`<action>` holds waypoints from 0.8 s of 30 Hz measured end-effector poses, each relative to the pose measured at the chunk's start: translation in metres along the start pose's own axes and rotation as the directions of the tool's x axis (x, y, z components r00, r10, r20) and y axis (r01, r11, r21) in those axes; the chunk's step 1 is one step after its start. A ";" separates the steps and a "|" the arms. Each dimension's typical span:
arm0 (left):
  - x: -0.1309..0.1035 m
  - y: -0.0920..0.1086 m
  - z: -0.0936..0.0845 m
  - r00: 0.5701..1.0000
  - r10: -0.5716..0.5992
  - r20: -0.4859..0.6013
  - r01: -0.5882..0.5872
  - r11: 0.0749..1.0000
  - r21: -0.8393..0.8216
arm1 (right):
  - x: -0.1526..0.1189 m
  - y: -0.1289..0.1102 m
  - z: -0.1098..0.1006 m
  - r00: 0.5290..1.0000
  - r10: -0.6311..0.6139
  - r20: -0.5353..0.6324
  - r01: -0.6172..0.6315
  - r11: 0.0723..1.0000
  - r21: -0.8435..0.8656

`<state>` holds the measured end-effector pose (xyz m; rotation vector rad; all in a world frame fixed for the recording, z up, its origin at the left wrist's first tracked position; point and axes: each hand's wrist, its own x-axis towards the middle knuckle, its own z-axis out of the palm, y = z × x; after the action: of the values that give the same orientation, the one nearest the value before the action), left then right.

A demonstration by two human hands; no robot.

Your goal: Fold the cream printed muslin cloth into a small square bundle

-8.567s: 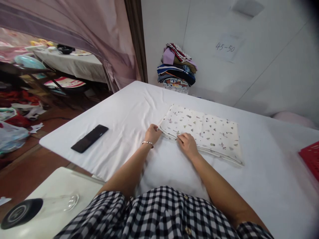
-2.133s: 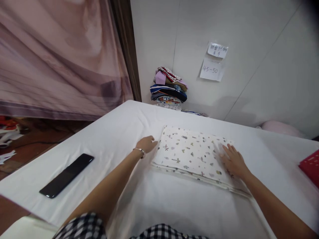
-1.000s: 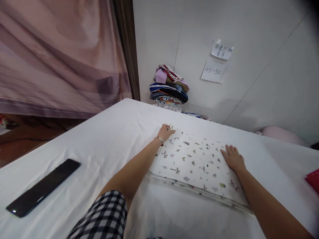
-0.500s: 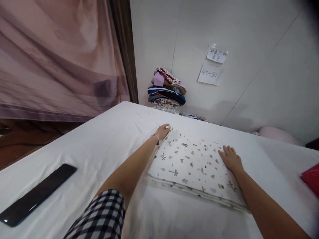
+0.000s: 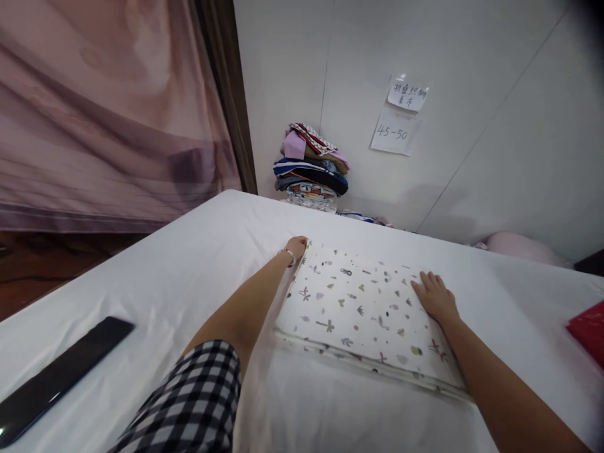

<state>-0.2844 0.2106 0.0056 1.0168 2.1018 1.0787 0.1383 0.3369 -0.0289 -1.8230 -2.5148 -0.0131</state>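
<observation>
1. The patterned cloth (image 5: 358,308) lies flat on the white counter (image 5: 212,264), between the two hands, several layers showing along its near edge. From the left fingers it stretches rightward and back toward the wearer; from the right fingers most of it lies to the left.

2. Its long axis runs crosswise, from the left hand's side to the right hand's, slanting closer to the wearer at the right end. The short left edge runs from the left fingers back toward the wearer.

3. The left hand (image 5: 296,246) is at the far-left corner. Its fingers are drawn together and appear to pinch that corner, though how many layers they have is too small to tell.

4. The right hand (image 5: 436,297) rests palm down over the right end, fingers slightly spread and gripping nothing.

5. Neither hand is nearer, as both seem to touch the cloth. The left is at its edge, the right on top.

6. Judged from this, any shift of the corner hinges on the long axis separating the left fingers from the right hand's flat hold.
</observation>
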 end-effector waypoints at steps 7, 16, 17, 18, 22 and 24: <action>-0.001 0.006 -0.004 0.996 -0.057 0.071 0.062 0.995 -0.074 | -0.002 -0.002 -0.003 1.000 0.003 -0.001 -0.003 1.000 0.009; 0.004 0.014 -0.024 0.992 -0.063 0.113 0.073 0.993 -0.091 | -0.003 -0.002 -0.003 1.000 -0.004 -0.014 0.004 1.000 0.018; 0.005 0.012 -0.025 0.995 -0.051 0.083 0.058 0.995 -0.081 | -0.003 -0.001 -0.003 1.000 -0.001 -0.012 0.001 1.000 0.021; 0.006 0.011 -0.026 0.998 -0.038 0.052 0.042 0.997 -0.066 | -0.002 -0.001 -0.003 1.000 0.002 -0.010 -0.002 1.000 0.024; 0.008 0.011 -0.025 1.000 0.013 0.012 -0.015 0.995 0.102 | -0.002 -0.001 -0.003 1.000 0.006 -0.020 -0.005 1.000 0.028; 0.009 0.014 -0.024 0.999 0.010 0.032 -0.016 0.978 0.206 | -0.002 -0.001 -0.002 1.000 0.002 -0.023 -0.001 1.000 0.026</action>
<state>-0.3019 0.2130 0.0282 1.1380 2.2192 0.8575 0.1376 0.3343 -0.0265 -1.8047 -2.4867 -0.0014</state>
